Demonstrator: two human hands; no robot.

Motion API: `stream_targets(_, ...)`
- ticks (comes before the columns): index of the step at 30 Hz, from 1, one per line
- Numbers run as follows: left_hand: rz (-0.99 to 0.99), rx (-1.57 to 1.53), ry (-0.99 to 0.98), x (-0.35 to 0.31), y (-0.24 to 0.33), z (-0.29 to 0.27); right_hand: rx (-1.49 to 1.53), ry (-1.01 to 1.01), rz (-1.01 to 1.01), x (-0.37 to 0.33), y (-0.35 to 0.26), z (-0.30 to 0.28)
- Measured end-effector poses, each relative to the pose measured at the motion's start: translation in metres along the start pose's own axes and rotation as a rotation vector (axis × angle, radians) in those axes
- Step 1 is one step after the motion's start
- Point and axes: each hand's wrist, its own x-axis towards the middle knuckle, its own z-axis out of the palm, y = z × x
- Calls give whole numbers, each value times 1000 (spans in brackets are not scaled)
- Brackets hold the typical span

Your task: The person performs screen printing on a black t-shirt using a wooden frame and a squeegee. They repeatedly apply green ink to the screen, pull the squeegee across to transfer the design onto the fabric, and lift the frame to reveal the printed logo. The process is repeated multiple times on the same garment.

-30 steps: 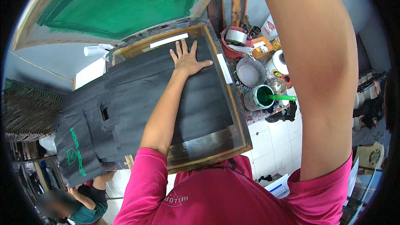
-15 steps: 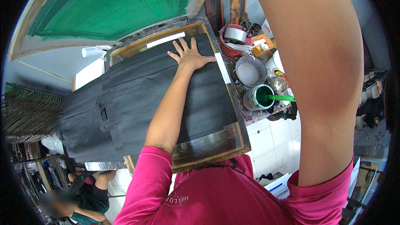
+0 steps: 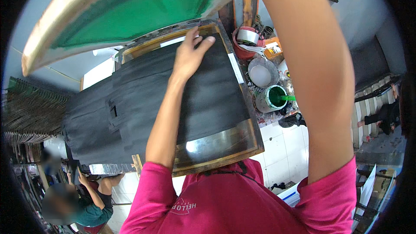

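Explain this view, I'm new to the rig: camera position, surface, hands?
No machine: a person works bare-handed. The fisheye camera on their head looks down, so straight edges bend. Black cloth partly covers a framed, glossy panel; a framed green screen is raised behind it. The left hand is over the cloth, fingers loosely bent, holding nothing visible; contact is unclear. The right arm reaches past the top edge, so the right hand and anything in it are out of view.

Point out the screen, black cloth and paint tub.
Screen (image 3: 138, 15), head view: its green mesh.
Black cloth (image 3: 139, 97), head view: its middle.
Paint tub (image 3: 262, 104), head view: its outer wall.
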Motion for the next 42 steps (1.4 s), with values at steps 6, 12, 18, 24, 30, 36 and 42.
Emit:
stream_targets(6,377,-484,193,-216,87,-95,605,112,349,-118,-157,-33)
stream_targets(12,-576,-511,205,-351,19,-58,850,-223,498,-242,-288,-24)
stream_targets(18,-718,-441,138,-362,-22,-54,783,-351,364,-263,-324,19)
stream_targets(24,-728,-456,133,-360,-16,-57,884,-500,353,-262,-326,-20)
stream_targets(30,-730,-451,143,-357,-9,-56,737,-345,302,-266,-336,9)
stream_targets(36,-738,-464,167,-359,-11,-57,694,-428,306,-226,-279,104)
stream_targets(42,-837,-588,123,-360,-17,-65,647,-586,391,-164,-191,226)
